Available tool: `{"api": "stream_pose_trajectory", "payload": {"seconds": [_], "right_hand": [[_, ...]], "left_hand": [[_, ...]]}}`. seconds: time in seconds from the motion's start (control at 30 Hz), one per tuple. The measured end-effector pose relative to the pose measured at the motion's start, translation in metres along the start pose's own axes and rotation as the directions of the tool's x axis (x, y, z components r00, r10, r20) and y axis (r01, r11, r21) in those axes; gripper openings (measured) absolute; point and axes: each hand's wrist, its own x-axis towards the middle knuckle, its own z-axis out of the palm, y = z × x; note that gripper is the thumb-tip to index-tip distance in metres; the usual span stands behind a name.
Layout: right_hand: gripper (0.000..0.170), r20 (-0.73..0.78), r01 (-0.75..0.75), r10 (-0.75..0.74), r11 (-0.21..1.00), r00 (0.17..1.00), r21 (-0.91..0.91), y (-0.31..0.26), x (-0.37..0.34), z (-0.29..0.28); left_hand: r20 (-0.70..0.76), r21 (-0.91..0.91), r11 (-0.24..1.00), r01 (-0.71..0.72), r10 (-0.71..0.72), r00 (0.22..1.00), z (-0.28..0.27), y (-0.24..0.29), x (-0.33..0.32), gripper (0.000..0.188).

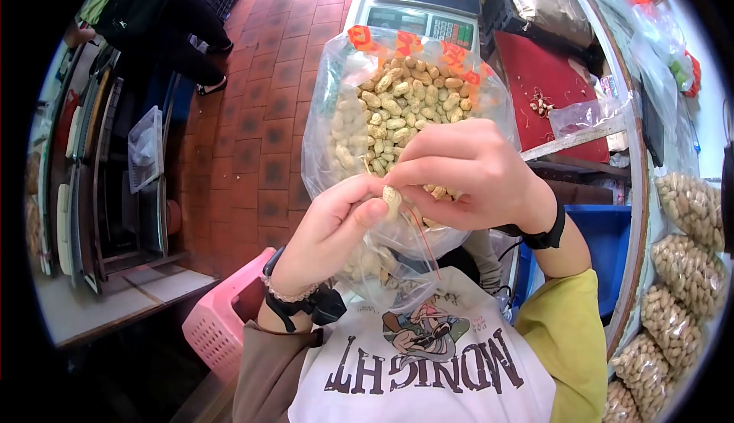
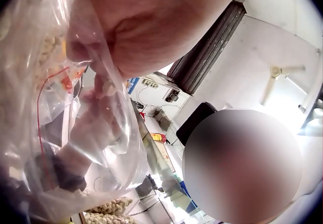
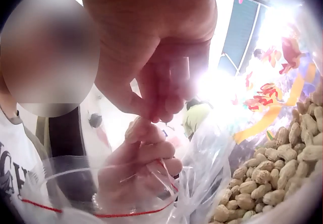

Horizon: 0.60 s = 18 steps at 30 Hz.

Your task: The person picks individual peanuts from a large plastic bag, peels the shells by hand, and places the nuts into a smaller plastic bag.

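Note:
Over a big clear plastic bag (image 1: 325,110) full of peanuts (image 1: 405,94), both hands meet at one peanut (image 1: 391,203). My left hand (image 1: 336,217) pinches that peanut between thumb and fingers. The right hand (image 1: 466,171) comes from the other side, its thumb and curled fingertips drawn together at the peanut's upper end. In the right wrist view, the right hand (image 3: 161,57) is directly above the left hand (image 3: 136,163). Below them hangs a smaller clear zip bag (image 1: 409,285) with a red seal line and some peanuts in it.
A weighing scale (image 1: 420,18) stands behind the large bag. Filled peanut bags (image 1: 688,270) line the right side. A pink basket (image 1: 218,324) is at the left, a blue bin (image 1: 604,247) at the right. Another person (image 1: 160,18) stands on the tiled floor (image 1: 267,94).

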Motion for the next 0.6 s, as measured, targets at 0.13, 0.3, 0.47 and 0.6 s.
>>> {"api": "stream_pose_trajectory", "payload": {"seconds": [0.13, 0.3, 0.47, 0.6], "right_hand": [[0.017, 0.008, 0.104, -0.104, 0.968, 0.994, -0.227, 0.000, -0.005, 0.001], [0.012, 0.037, 0.158, -0.156, 0.911, 0.987, -0.381, -0.005, -0.006, 0.003], [0.013, -0.072, 0.130, -0.165, 0.926, 0.984, -0.355, -0.006, -0.010, 0.011], [0.019, -0.110, -0.043, 0.021, 0.979, 0.994, -0.198, -0.010, -0.014, 0.016]], "left_hand": [[-0.056, -0.059, 0.998, 0.025, -0.029, 0.998, 0.004, 0.002, 0.001, 0.023], [-0.024, -0.194, 0.979, 0.061, -0.067, 0.997, 0.007, 0.004, 0.002, 0.022], [0.002, -0.247, 0.958, 0.144, -0.148, 0.989, 0.010, 0.008, 0.002, 0.023], [0.008, 0.009, 1.000, 0.023, -0.023, 1.000, 0.006, 0.000, 0.007, 0.025]]}}
